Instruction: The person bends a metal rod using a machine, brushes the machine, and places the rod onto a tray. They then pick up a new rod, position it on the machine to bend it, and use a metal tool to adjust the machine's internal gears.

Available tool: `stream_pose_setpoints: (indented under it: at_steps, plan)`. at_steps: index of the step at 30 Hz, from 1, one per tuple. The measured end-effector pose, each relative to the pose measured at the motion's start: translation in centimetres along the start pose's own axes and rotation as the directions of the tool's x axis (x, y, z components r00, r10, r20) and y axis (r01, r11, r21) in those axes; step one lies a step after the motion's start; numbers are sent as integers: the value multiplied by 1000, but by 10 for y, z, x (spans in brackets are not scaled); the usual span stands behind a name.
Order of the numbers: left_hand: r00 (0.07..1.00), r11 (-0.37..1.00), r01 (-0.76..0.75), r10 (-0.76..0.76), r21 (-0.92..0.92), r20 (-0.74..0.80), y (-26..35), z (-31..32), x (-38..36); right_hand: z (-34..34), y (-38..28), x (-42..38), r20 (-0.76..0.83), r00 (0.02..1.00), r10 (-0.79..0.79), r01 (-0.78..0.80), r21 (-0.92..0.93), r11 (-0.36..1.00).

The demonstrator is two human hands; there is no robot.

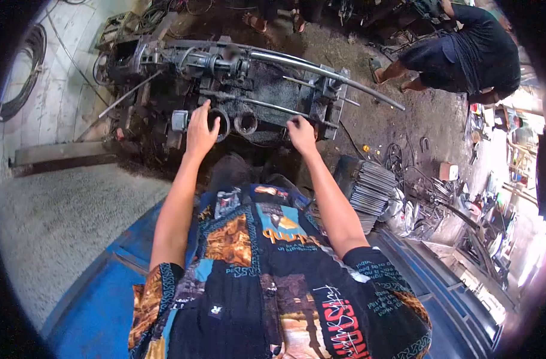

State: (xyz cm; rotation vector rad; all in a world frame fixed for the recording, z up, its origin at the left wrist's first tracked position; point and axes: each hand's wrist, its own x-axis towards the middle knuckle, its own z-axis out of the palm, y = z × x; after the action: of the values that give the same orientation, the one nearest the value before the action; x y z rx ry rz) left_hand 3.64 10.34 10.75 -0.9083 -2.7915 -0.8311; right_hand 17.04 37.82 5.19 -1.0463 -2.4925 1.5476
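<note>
A dark, greasy lathe-like machine (216,60) spreads before me, with metal shavings on its bed. My left hand (201,134) is over its near left side, thumb and fingers apart, beside a round metal ring (221,127). A second, smaller ring (245,123) lies between my hands. To the left of my left hand is a grey box (179,120). My right hand (302,134) is at the near right side, fingers curled in, close to the end of a thin metal rod (267,106). What those fingers hold, if anything, is hidden.
A long bright bar (368,91) juts out of the machine to the right. A finned grey motor housing (371,188) stands right of my arm. Another person (473,54) bends over at the upper right; someone's feet (255,23) show at the top. Scrap metal (440,191) litters the right side.
</note>
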Motion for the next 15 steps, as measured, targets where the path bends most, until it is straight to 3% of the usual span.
stream_pose_setpoints:
  at_steps: [9, 15]
  plan:
    - [996, 996, -85, 85, 3, 6, 45, -36, 39, -2, -66, 10, 57, 953, -296, 299, -59, 952]
    - [985, 983, -175, 175, 54, 13, 53, -70, 83, -4, -156, 3, 9, 883, -470, 463, -181, 868]
